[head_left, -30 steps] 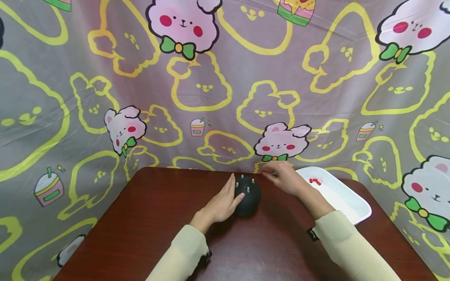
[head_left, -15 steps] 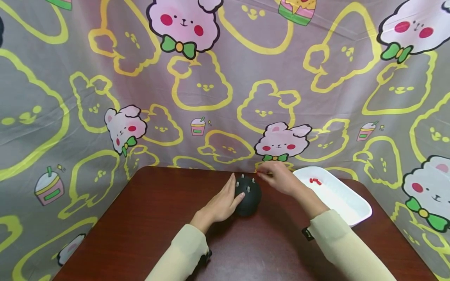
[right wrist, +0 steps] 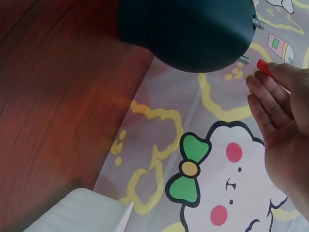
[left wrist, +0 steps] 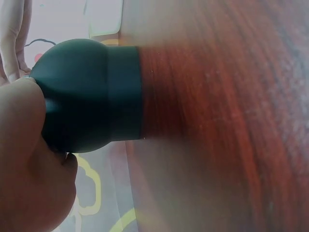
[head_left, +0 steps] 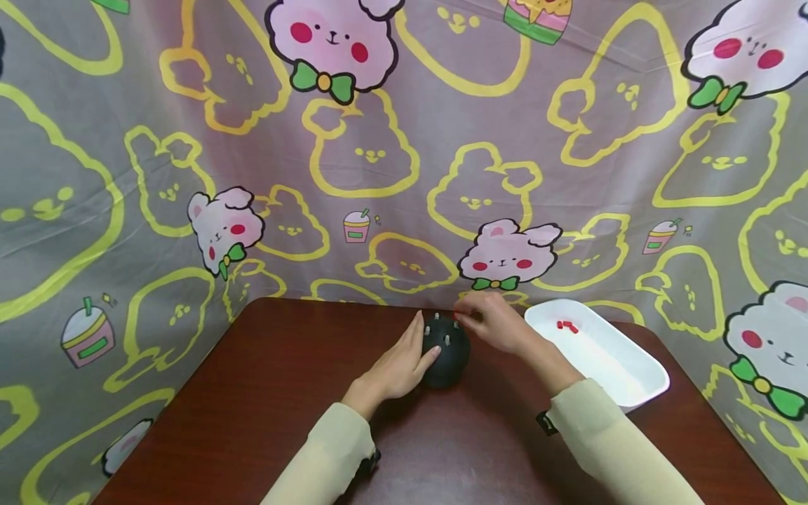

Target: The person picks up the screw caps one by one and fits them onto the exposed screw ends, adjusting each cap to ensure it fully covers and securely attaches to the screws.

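At the left, the person's left hand (head_left: 398,361) lies against the side of a dark dome (head_left: 449,366), fingers straight and thumb over the near face, seemingly steadying it rather than clutching it. The dome stands upright on the counter (head_left: 271,400), its short cylindrical base down. Four metal studs (head_left: 447,340) show on its top, none with anything over it, and the right wrist view shows threads on them. Just right of the dome, the right hand (head_left: 495,322) pinches a red piece (right wrist: 262,66) between thumb and forefinger, just beside the nearest stud but apart from it. The step in hand looks like bringing this piece to a stud, probably to cap it. The next move would then call for lining its end up with the stud's tip and pressing or turning it on while the left hand braces the dome; whether the piece is hollow cannot be told. Farther right, a white tray (head_left: 621,365) holds a few more red pieces (head_left: 567,325) near its far end, presumably for the other studs.
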Demonstrator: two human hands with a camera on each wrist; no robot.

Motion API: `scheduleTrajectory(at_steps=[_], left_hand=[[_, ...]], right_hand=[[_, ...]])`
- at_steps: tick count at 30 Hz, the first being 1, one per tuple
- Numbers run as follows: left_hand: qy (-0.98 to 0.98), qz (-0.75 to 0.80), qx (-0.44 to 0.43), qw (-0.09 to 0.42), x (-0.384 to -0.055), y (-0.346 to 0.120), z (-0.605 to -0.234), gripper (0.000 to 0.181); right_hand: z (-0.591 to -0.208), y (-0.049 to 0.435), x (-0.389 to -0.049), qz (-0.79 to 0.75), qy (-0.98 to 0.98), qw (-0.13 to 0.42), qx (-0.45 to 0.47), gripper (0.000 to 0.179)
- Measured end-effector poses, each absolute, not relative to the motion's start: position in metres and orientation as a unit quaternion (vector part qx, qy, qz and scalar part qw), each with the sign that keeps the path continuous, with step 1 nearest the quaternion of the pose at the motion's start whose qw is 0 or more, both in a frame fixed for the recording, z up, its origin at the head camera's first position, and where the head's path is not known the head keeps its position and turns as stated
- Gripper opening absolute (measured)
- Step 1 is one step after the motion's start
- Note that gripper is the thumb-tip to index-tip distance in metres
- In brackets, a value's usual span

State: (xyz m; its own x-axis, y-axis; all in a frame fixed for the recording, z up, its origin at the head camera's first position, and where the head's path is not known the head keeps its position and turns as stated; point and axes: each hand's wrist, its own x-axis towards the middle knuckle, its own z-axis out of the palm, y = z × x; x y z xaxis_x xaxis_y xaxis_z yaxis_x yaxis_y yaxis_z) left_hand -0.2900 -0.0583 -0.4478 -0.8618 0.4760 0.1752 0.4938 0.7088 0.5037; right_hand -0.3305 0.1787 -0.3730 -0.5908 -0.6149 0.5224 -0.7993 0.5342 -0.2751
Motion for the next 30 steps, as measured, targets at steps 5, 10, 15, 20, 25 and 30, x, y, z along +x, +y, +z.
scheduleTrajectory(at_steps=[5, 10, 15, 20, 25, 30], left_hand=[[-0.927, -0.270, -0.261, 0.013, -0.288, -0.057, -0.446, 0.083], [-0.926, -0.269, -0.263, 0.018, -0.288, -0.057, -0.445, 0.083], [-0.926, -0.269, -0.262, 0.019, -0.288, -0.058, -0.445, 0.084], [-0.927, -0.269, -0.261, 0.017, -0.288, -0.058, -0.445, 0.084], [-0.928, -0.268, -0.260, 0.015, -0.288, -0.058, -0.445, 0.083], [-0.928, -0.268, -0.259, 0.011, -0.288, -0.059, -0.446, 0.082]], right_hand=[[-0.373, 0.174, -0.330, 0.260, -0.849, 0.179, 0.424, 0.010], [-0.371, 0.168, -0.329, 0.267, -0.843, 0.175, 0.433, 0.013], [-0.372, 0.161, -0.329, 0.262, -0.839, 0.180, 0.442, 0.012], [-0.373, 0.155, -0.328, 0.261, -0.841, 0.168, 0.444, 0.012], [-0.373, 0.150, -0.327, 0.266, -0.839, 0.157, 0.447, 0.013], [-0.374, 0.146, -0.326, 0.258, -0.840, 0.153, 0.452, 0.014]])
